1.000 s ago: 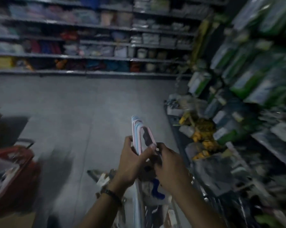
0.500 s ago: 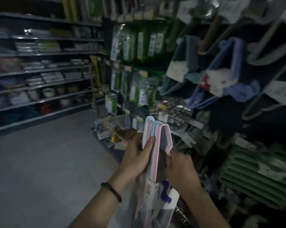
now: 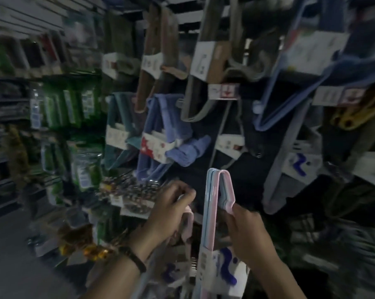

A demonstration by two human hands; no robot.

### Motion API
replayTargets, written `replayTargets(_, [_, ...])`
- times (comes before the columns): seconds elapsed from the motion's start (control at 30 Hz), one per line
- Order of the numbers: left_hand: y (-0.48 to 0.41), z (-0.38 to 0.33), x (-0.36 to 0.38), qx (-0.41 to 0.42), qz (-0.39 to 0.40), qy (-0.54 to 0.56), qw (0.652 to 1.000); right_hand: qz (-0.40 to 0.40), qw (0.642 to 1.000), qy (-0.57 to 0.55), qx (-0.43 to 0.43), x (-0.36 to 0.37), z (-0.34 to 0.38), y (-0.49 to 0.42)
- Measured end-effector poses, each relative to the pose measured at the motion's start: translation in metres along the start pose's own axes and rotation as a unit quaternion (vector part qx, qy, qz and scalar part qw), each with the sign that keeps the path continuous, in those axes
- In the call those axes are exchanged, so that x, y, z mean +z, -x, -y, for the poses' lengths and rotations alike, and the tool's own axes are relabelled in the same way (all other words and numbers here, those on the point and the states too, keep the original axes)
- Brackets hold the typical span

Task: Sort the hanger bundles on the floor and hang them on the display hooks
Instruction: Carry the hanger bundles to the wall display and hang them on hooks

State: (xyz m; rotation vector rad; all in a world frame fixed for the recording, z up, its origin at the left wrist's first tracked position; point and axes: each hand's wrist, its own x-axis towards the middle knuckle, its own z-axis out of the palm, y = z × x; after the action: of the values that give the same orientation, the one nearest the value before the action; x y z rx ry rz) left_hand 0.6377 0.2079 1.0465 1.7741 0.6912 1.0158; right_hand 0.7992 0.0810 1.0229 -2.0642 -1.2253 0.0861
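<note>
My right hand (image 3: pixel 248 231) grips a bundle of pink and pale blue hangers (image 3: pixel 212 203) near its hooks, and the hooks point upward in front of the display wall. A white label with a blue mark (image 3: pixel 223 270) wraps the bundle's lower part. My left hand (image 3: pixel 169 210) holds a second pink hanger bundle (image 3: pixel 187 223), which is mostly hidden behind the fingers. Many hanger bundles hang on the display hooks above, among them a blue one (image 3: pixel 160 134), a teal one (image 3: pixel 117 128) and a grey one (image 3: pixel 290 160).
Green packaged goods (image 3: pixel 74 111) fill the rack to the left. Small clips and gold items (image 3: pixel 137 195) sit on low hooks just beyond my left hand. Grey floor (image 3: pixel 11 262) lies at the lower left. The scene is dim and blurred.
The view has swung from the floor up to the display wall. My hands have parted: the right one keeps the pink and blue bundle, and the left one now holds a separate pink bundle.
</note>
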Motion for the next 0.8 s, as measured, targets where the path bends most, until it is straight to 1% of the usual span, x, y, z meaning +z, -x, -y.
replayTargets(0.03, [-0.010,-0.004,0.016,0.004,0.016,-0.002,1.000,-0.013,1.000,-0.011,0.005,-0.013,-0.013,-0.004])
replayTargets(0.1, [-0.027,-0.012,0.046,-0.018,0.050,0.023,0.998,-0.046,0.999,-0.020,0.005,-0.037,-0.035,-0.010])
replayTargets(0.17, [-0.045,-0.022,0.071,-0.017,0.082,0.021,0.996,-0.075,0.997,-0.007,0.015,-0.057,-0.051,-0.013])
replayTargets(0.3, [-0.075,-0.049,0.106,0.026,0.152,0.038,0.987,-0.141,0.989,0.025,0.027,-0.091,-0.068,-0.016])
replayTargets(0.4, [-0.094,-0.074,0.125,0.078,0.195,0.055,0.976,-0.183,0.981,0.043,0.048,-0.115,-0.073,-0.021])
replayTargets(0.6, [-0.124,-0.138,0.147,0.144,0.256,0.008,0.956,-0.265,0.955,0.113,0.069,-0.158,-0.076,-0.035])
replayTargets(0.67, [-0.134,-0.155,0.151,0.182,0.276,-0.008,0.944,-0.275,0.949,0.132,0.074,-0.170,-0.075,-0.040])
replayTargets(0.73, [-0.143,-0.170,0.157,0.217,0.271,-0.035,0.937,-0.273,0.948,0.147,0.078,-0.178,-0.075,-0.044])
replayTargets(0.8, [-0.147,-0.184,0.158,0.233,0.262,-0.082,0.933,-0.273,0.948,0.146,0.077,-0.183,-0.073,-0.047])
